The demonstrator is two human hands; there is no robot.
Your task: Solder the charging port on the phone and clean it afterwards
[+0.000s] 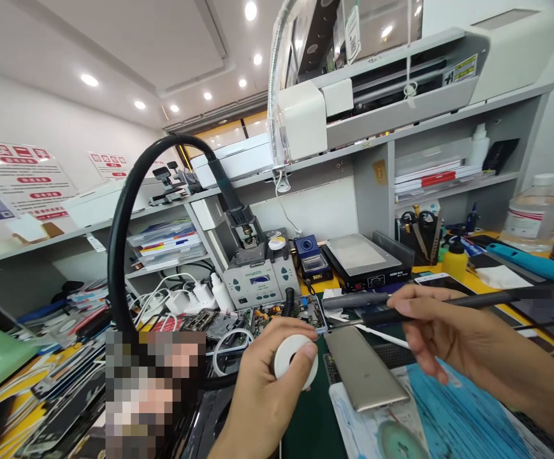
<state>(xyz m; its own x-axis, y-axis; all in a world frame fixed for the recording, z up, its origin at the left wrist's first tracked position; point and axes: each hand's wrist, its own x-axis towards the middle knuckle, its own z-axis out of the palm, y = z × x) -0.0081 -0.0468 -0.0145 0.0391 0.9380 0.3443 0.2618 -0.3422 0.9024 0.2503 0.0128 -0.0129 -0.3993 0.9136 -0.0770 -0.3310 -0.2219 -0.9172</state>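
Note:
My left hand (264, 389) is closed round a small white spool (282, 358), thumb across its flat face and fingers behind. What is wound on it cannot be made out. In my right hand (442, 328) is a slim black pen-shaped soldering iron (382, 317), gripped between thumb and fingers. Its thin tip points left, close to the spool; whether they touch is unclear. Below the tip lies a gold-grey phone (367, 373), back side up, partly on a black perforated plate (391, 357). A grey-handled tool (356, 299) shows just behind the iron.
A hot-air station (260, 284) stands at the back, its thick black hose (116, 242) arching on the left. A flat heating plate (363, 258), yellow bottle (454, 258) and blue-handled tool (532, 261) are behind my right hand. Circuit boards (308, 312) and phone parts crowd the left.

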